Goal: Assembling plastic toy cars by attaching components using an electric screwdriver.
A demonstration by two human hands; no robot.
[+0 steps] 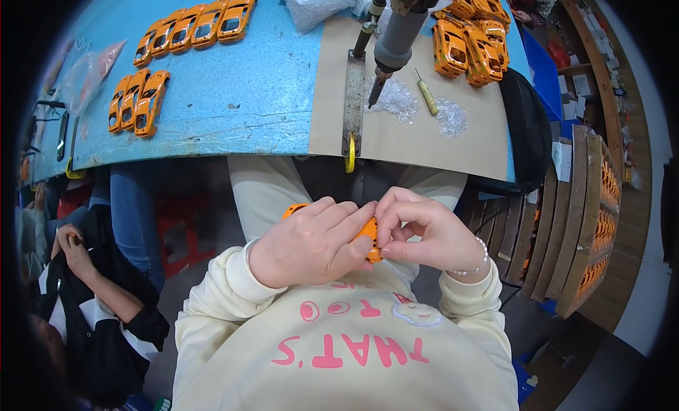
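Observation:
Over my lap, my left hand (311,242) wraps round an orange toy car body (370,231), which shows only in part between the fingers. My right hand (423,234) pinches at the car body's right end, thumb and fingertips close together. Whether a small part sits in that pinch cannot be made out. On the brown board ahead lie two heaps of small clear plastic parts (397,101) and a thin tool with a yellow-green handle (426,96). A pen-shaped tool with a dark tip (380,78) hangs down over the board.
Orange car bodies stand in rows (194,26) at the left of the blue table (247,93), with more piled (470,47) at the right. Stacked trays (580,227) of orange parts stand on my right. A co-worker's hand (73,250) is at the left. A black bag (525,128) touches the table's right edge.

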